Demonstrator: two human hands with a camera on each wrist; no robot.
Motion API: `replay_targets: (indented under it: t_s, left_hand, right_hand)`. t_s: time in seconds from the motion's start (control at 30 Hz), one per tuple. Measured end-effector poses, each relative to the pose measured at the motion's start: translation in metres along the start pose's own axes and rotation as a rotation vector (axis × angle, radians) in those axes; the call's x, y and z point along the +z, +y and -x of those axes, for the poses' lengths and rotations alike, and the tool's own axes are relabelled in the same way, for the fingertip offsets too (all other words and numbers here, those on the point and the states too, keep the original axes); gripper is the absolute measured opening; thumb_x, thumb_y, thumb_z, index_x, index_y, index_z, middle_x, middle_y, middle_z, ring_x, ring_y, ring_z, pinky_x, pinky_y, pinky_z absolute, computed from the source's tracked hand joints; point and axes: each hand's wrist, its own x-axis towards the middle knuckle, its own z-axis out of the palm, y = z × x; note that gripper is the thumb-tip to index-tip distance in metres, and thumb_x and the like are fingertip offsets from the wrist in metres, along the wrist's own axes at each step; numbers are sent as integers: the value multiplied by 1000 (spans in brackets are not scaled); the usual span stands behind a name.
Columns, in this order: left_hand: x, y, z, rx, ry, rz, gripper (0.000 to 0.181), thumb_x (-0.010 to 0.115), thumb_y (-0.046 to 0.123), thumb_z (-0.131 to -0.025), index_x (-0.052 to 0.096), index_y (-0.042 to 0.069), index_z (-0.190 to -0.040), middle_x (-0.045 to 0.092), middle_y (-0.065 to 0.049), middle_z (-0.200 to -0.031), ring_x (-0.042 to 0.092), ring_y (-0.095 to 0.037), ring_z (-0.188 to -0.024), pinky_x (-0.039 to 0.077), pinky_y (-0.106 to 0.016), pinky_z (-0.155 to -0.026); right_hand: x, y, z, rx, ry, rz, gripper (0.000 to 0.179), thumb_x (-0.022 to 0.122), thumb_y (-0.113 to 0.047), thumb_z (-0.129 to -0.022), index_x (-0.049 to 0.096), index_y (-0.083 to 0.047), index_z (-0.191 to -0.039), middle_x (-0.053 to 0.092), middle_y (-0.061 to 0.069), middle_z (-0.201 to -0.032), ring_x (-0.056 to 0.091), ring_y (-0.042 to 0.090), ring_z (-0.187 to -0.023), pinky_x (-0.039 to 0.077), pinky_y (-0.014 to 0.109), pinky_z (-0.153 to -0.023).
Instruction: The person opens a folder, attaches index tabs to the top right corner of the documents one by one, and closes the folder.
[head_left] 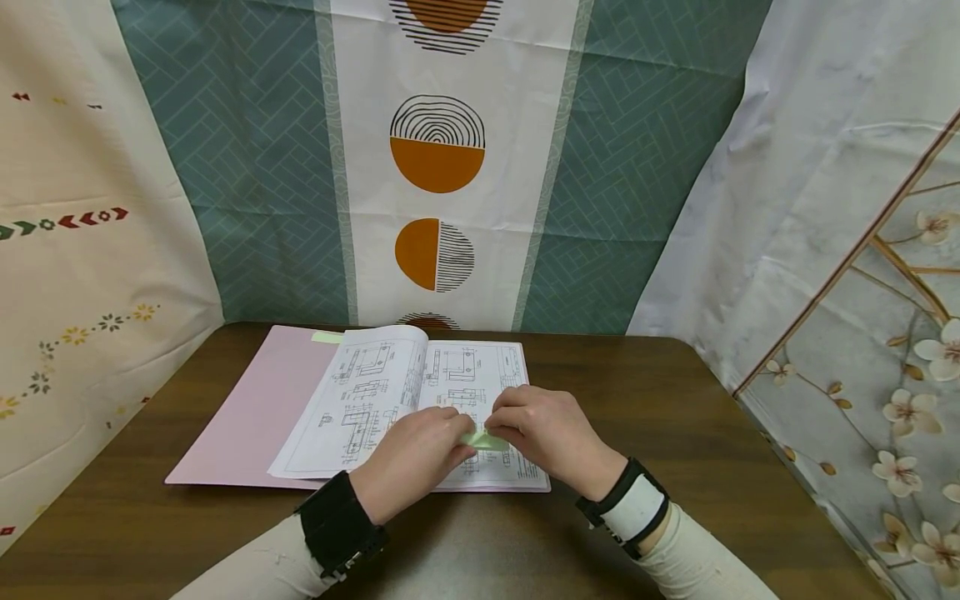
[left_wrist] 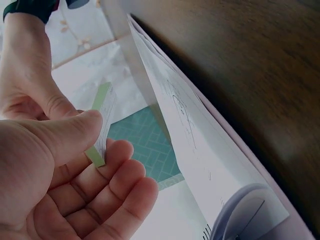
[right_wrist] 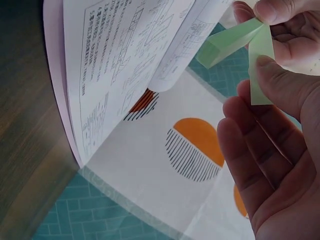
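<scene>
Both hands meet over the right-hand page of an open booklet of technical drawings [head_left: 367, 392]. My left hand [head_left: 412, 450] pinches a small pad of light green sticky notes [right_wrist: 220, 47] between thumb and fingers. From the pad's end a single green sticky note [right_wrist: 258, 92] bends away, and my right hand [head_left: 555, 433] pinches it between thumb and forefinger. Note and pad form a V in the right wrist view, meeting at the left fingertips. The other fingers of the right hand [right_wrist: 285, 165] are loosely bent.
The booklet lies in a pink folder [head_left: 240, 408], its left page curling up at the spine. A pale green sticky tab [head_left: 327, 337] is at the top of the folder's left side. Beneath is a brown wooden table [head_left: 622, 400], with patterned curtains [head_left: 637, 167] behind and beside it.
</scene>
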Motion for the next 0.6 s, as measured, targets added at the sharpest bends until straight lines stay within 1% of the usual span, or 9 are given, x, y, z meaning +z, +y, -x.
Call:
replay_targets:
  t_s: [0.17,0.33,0.6]
  left_hand:
    - [3,0,0,27,14,-5,17,90,24,-95,77,14,-100,69,5,-87,56,-10,-75,50,-28,-68]
    - [4,0,0,40,24,-21,19,91,25,-94,75,15,-97,66,7,-83,54,-9,-73,49,-27,-66]
    - [3,1,2,33,9,16,22,90,24,-95,77,12,-107,71,5,-90,59,-9,-78,53,-30,-71]
  right_hand:
    - [-1,1,0,0,16,6,22,100,-15,-83,90,-23,-101,77,-9,-96,70,9,-87,61,28,-76]
    - [-1,1,0,7,13,5,21,99,-15,-84,90,-23,-101,76,-10,-94,70,8,-87,60,27,-76]
    - [-3,3,0,13,29,-22,22,98,-12,-84,89,-22,-101,76,-10,-94,69,7,-85,61,27,-77]
